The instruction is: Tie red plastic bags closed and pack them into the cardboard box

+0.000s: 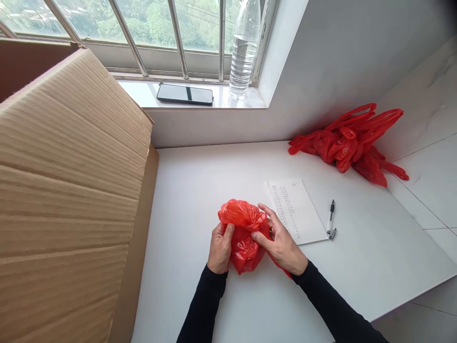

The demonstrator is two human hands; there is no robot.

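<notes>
Tabletop: the white tabletop (185,190) spreads out below you, walled at the back and on the right.
Cardboard box: the open brown box (71,190) fills your left side.
Window: the barred window (153,21) stands ahead, green foliage beyond its glass, with a white sill (143,97) under it.
Red heap: crumpled red plastic bags (342,145) lie at the far right of the tabletop, by the wall.
Red bundle: the red plastic bag (246,252) is between your two hands, near the middle of the tabletop; you cannot tell whether its underside touches down.
Paper: the white paper (302,209) with columns of small marks lies just beyond your right hand.
Bottle: the clear bottle (243,62), partly filled, stands upright at the sill's right end.
Right hand: your right hand (283,245) grips the bundle's right side, thumb in front, index finger stretched out.
Left hand: your left hand (220,247) grips its left side, thumb in front.
Phone: the dark phone (184,94) lies flat on the sill, left of the bottle.
Pen: the pen (331,216) lies just beside the paper's right edge.
</notes>
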